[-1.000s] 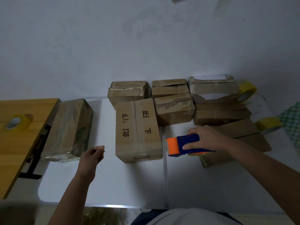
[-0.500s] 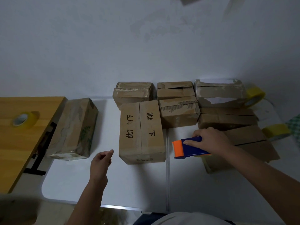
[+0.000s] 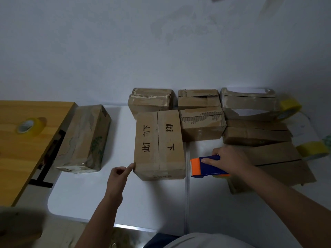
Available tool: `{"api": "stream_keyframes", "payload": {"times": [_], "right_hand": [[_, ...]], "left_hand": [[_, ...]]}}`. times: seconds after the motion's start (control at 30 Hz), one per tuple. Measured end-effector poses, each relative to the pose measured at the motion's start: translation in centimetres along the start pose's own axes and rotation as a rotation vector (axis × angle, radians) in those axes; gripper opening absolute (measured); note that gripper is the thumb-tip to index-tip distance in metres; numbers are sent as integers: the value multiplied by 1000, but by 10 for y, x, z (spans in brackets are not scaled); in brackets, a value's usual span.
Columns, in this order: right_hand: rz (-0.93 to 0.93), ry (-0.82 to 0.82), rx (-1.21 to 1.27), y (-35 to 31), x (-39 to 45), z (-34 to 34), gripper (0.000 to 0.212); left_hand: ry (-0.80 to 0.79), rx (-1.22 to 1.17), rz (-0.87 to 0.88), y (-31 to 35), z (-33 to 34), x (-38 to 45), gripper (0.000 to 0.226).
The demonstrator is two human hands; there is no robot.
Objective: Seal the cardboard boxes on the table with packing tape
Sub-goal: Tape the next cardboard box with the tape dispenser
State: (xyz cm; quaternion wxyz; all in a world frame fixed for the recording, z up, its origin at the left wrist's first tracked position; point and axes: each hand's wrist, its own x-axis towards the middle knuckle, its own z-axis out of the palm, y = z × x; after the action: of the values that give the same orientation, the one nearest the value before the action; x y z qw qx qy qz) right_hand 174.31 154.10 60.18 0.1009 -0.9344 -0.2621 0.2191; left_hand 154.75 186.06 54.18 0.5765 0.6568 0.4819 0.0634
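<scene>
Left of box [image 3: 159, 144]: left hand [image 3: 117, 177], index finger touching corner
Right of box: right hand [image 3: 231, 159] gripping dispenser [image 3: 206, 166]
Tip: steady box, run tape along seam

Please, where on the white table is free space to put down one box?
Bare patches: the near strip of the white table in front of the marked box, and between it and the wrapped box. The back right is crowded with stacked boxes.

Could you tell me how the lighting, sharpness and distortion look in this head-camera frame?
Head view: dim, flat, bluish light; soft shadows beside the boxes; slight softness on both hands, left, right; wide-angle bending at the table edges; no glare.
</scene>
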Motion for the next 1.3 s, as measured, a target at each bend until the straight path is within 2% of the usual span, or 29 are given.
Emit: {"api": "stream_keyframes", "payload": {"times": [0.1,0.23,0.33,0.67,0.9,1.0,1.1,1.17,1.23,1.3], "right_hand": [[36,-4,7,-11,-2,8,55],[35,-26,21,-44,-10,27,54],[48,-11,29,-60,-12,42,54],[78,29,147,-49,-11,66,50],[83,32,147,-50,-13,66,49],[81,35,127,-53,-14,62,48],[89,56,104,-56,-15,61,48],[100,60,107,-56,-16,63,48],[109,57,116,-55,-17,65,49],[113,47,115,-55,-18,66,49]], "left_hand": [[-25,61,-12,0,-9,11,51],[-8,97,20,19,-38,36,44],[-66,113,2,27,-49,48,46],[-153,174,37,26,-50,48,42],[-225,231,35,23,-55,48,55],[-234,413,137,27,-58,50,61],[-133,734,192,33,-61,54,94],[-20,894,354,41,-55,47,101],[22,960,731,49,-38,38,87],[-197,1036,1040,57,-7,28,69]]}}
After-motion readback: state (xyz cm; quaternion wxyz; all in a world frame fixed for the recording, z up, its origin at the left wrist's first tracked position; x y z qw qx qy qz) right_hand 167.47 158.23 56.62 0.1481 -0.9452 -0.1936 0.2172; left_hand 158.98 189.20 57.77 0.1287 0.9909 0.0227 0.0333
